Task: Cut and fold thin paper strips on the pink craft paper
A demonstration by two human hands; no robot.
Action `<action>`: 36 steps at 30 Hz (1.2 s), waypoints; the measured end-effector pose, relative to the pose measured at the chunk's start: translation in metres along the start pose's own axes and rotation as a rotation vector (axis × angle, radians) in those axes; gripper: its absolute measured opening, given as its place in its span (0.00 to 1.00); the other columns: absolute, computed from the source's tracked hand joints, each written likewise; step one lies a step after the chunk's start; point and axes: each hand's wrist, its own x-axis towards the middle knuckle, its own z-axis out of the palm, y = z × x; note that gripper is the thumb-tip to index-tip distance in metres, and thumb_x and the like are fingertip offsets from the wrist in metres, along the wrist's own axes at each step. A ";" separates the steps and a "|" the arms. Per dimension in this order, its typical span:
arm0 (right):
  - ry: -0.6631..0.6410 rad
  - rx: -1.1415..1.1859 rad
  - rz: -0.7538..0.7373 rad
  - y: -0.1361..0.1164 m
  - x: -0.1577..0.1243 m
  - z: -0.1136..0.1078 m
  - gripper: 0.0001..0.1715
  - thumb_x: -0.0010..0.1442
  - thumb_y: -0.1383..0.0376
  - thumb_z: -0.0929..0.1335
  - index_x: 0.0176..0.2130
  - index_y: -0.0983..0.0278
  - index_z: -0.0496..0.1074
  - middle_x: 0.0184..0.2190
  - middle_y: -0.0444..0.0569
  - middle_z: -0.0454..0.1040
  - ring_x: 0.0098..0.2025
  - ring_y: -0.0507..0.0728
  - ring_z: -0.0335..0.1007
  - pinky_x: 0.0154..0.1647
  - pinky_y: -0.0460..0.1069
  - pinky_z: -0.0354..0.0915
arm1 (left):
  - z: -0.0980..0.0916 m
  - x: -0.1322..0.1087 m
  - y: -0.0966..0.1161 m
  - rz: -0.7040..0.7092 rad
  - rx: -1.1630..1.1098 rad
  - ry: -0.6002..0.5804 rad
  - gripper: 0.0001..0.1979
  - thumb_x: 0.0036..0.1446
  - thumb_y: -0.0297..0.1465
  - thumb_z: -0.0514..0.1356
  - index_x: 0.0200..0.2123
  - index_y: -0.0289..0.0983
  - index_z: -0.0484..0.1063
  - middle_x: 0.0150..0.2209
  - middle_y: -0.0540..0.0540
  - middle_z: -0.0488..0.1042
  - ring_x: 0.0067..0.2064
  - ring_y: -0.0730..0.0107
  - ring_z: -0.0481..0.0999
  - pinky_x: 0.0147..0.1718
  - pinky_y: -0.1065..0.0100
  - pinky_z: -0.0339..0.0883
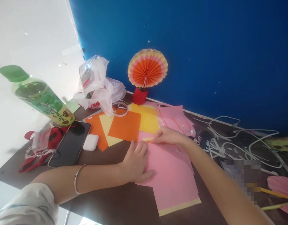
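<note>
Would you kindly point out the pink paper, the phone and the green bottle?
pink paper [172, 178], head view, bare middle of the sheet.
phone [70, 145], head view, centre of the dark screen.
green bottle [44, 101], head view, label.

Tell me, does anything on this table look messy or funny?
Yes. Thin white paper strips lie tangled over the dark table on the right, like cut scraps. The green bottle seems tilted, leaning over the phone. A crumpled plastic bag slumps behind the orange sheet.
</note>
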 end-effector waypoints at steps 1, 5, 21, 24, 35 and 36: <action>-0.008 -0.001 0.013 0.001 0.001 -0.001 0.20 0.42 0.57 0.70 0.13 0.64 0.60 0.13 0.39 0.56 0.18 0.46 0.48 0.18 0.45 0.45 | 0.000 0.000 0.000 0.000 -0.002 0.001 0.37 0.55 0.52 0.40 0.50 0.25 0.65 0.51 0.30 0.64 0.47 0.52 0.62 0.50 0.50 0.47; -0.036 0.006 0.016 -0.001 0.002 -0.006 0.16 0.42 0.57 0.70 0.16 0.65 0.66 0.15 0.42 0.63 0.19 0.48 0.56 0.20 0.44 0.52 | 0.003 -0.001 -0.001 -0.001 0.003 0.006 0.38 0.56 0.51 0.38 0.51 0.24 0.64 0.53 0.29 0.63 0.52 0.49 0.60 0.52 0.47 0.45; 0.285 -0.144 -0.183 -0.013 -0.038 -0.006 0.09 0.40 0.76 0.65 0.24 0.64 0.70 0.27 0.46 0.74 0.31 0.53 0.69 0.30 0.44 0.61 | 0.004 -0.007 0.009 -0.046 0.137 0.033 0.37 0.57 0.49 0.41 0.53 0.23 0.64 0.52 0.29 0.66 0.56 0.43 0.59 0.54 0.46 0.46; 0.414 -0.111 -0.206 -0.016 -0.038 -0.002 0.09 0.42 0.75 0.65 0.26 0.64 0.70 0.29 0.47 0.74 0.33 0.54 0.70 0.34 0.46 0.63 | 0.003 -0.010 0.011 -0.051 0.141 0.036 0.37 0.57 0.49 0.41 0.56 0.24 0.60 0.51 0.28 0.66 0.56 0.43 0.60 0.53 0.46 0.47; 0.651 0.567 -0.206 -0.004 -0.037 0.031 0.16 0.41 0.63 0.72 0.32 0.66 0.69 0.33 0.50 0.73 0.37 0.56 0.71 0.42 0.52 0.67 | -0.004 -0.020 0.018 -0.036 0.099 0.027 0.35 0.58 0.46 0.42 0.51 0.20 0.65 0.52 0.25 0.64 0.57 0.39 0.58 0.54 0.45 0.46; 0.660 0.620 -0.206 -0.001 -0.035 0.036 0.18 0.41 0.62 0.73 0.33 0.65 0.69 0.33 0.49 0.73 0.37 0.56 0.71 0.42 0.52 0.67 | -0.006 -0.021 0.019 -0.025 0.091 0.024 0.35 0.58 0.46 0.42 0.51 0.20 0.65 0.52 0.25 0.64 0.57 0.39 0.58 0.53 0.45 0.45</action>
